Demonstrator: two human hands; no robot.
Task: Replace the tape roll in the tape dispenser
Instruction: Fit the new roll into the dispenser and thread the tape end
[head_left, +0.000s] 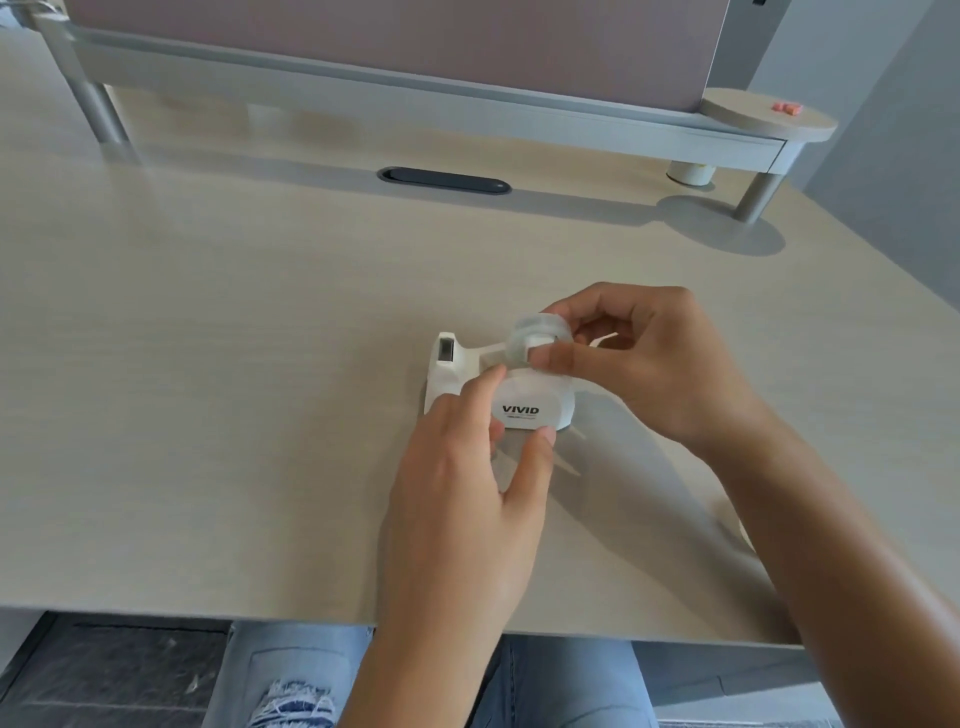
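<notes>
A white tape dispenser (530, 400) marked VIVID stands on the pale wooden desk (234, 364), its cutter end pointing left. My right hand (649, 358) pinches a clear tape roll (535, 338) just above the dispenser's well. My left hand (467, 483) holds the dispenser, thumb on its near side and a finger on its top edge. A loose strip of tape (605, 340) shows between my right fingers.
A raised monitor shelf (467, 98) on grey legs runs along the back of the desk. A dark cable slot (444, 180) lies behind the dispenser. A white roll (688, 171) sits under the shelf at right, and small pink pieces (787, 108) lie on its round end.
</notes>
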